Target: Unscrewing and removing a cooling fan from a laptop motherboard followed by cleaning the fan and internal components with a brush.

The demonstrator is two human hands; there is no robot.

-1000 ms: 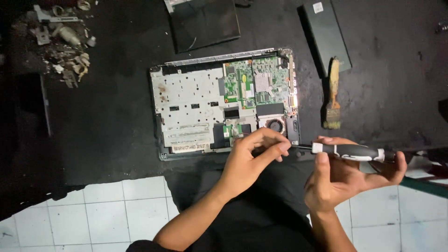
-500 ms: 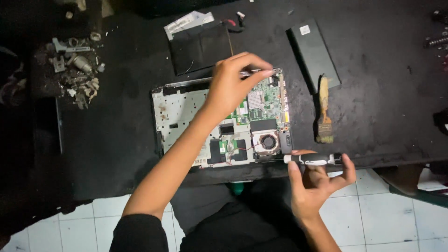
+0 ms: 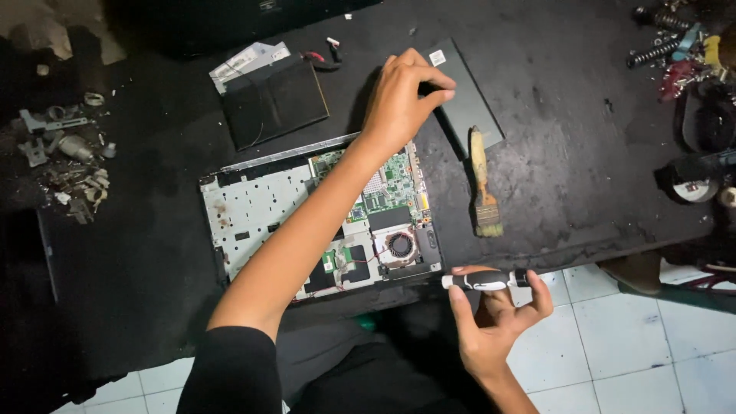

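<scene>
An opened laptop base (image 3: 253, 207) lies on a black table, its green circuit board (image 3: 391, 192) and round fan (image 3: 399, 245) bare. My left hand (image 3: 402, 96) reaches across it to the far side. Its thumb and fingers are pinched together at the edge of a black flat slab (image 3: 471, 103). Whether something small sits in the pinch is too small to tell. My right hand (image 3: 494, 322) is off the table's near edge and holds a black-and-white screwdriver (image 3: 487, 280) level, tip pointing left toward the laptop's near right corner.
A worn paintbrush (image 3: 483, 192) lies right of the laptop. A dark flat panel (image 3: 272, 103) with a white piece lies behind it. Small metal scraps (image 3: 65, 153) are heaped at the left. Tools and springs (image 3: 675, 46) and a roll (image 3: 694, 184) crowd the right. White floor tiles (image 3: 636, 330) show below.
My left hand left the screwdriver tip, rose over the circuit board, then moved farther back and right to the black slab. My right hand kept the screwdriver near the table edge.
</scene>
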